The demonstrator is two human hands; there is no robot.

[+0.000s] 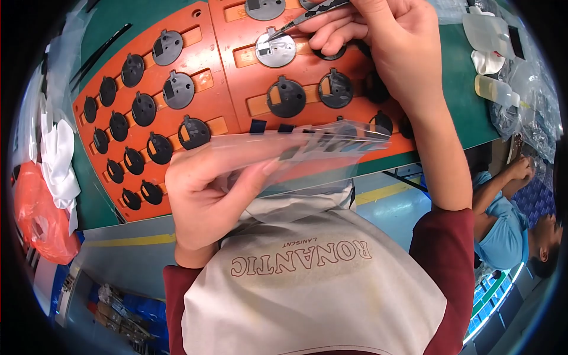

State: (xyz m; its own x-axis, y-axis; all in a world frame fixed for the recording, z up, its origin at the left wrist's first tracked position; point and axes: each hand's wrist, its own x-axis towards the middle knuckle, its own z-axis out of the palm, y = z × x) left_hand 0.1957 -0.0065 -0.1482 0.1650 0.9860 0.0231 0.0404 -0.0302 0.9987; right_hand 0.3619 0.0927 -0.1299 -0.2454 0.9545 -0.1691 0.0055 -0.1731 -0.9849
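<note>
My right hand point(393, 44) is closed on a pair of worn dark tweezers point(310, 16). Their tips touch or hover just over a light-reflecting round disc point(283, 54) with a small rectangular patch near its top left; I cannot tell whether anything is pinched in them. Between the thumb and fingers of my left hand point(210, 192) is a clear plastic sheet point(340, 133), tilted above the near edge of the bench. Small dark rectangular pieces sit along the sheet's far edge. Orange trays point(228, 97) under both hands hold rows of round black discs point(286, 96).
The trays lie on a green bench top point(467, 112). Bottles point(494, 90) and crumpled clear plastic point(535, 89) stand at the right. White cloth point(59, 160) and a red plastic bag point(38, 216) hang at the left. Another person in blue point(503, 219) sits at the right.
</note>
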